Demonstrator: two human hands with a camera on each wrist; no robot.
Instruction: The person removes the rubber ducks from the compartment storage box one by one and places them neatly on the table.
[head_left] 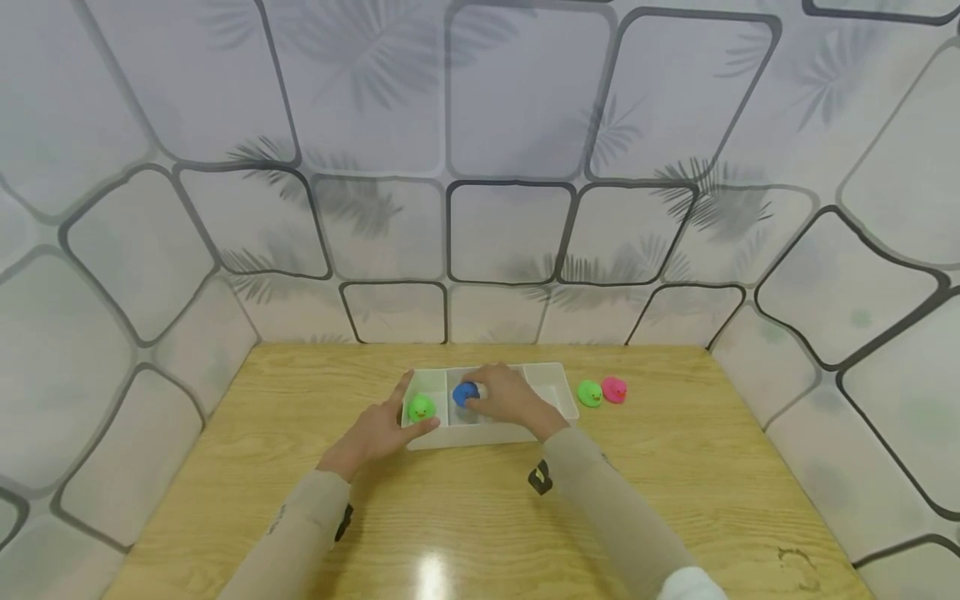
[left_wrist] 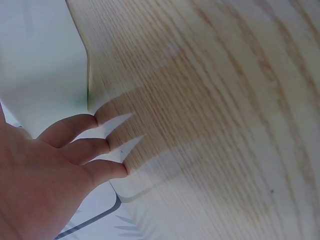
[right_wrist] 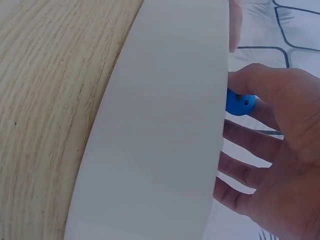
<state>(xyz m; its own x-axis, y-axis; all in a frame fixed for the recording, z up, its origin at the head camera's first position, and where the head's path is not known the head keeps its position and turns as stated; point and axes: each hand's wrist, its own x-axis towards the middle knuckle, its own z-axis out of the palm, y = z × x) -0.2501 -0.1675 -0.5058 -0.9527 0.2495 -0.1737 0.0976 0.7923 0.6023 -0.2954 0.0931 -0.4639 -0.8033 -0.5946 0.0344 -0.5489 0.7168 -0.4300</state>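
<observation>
A white divided box (head_left: 487, 434) lies lengthwise on the table. Over its middle compartment, my right hand (head_left: 506, 393) pinches a blue rubber duck (head_left: 464, 393) between thumb and fingers. Past the box's wall in the right wrist view, the same blue duck shows its eye beneath the thumb. My left hand (head_left: 378, 431) rests against the left end of the box, thumb stretched along the near rim, fingers spread beside the end wall. In the left wrist view its fingertips (left_wrist: 120, 170) are down at the tabletop. Inside the left compartment sits a green duck (head_left: 422, 407).
Right of the box, a second green duck (head_left: 590, 393) and a pink duck (head_left: 615, 390) stand side by side on the wooden table (head_left: 465, 517). Behind and at both sides rise patterned walls (head_left: 510, 233).
</observation>
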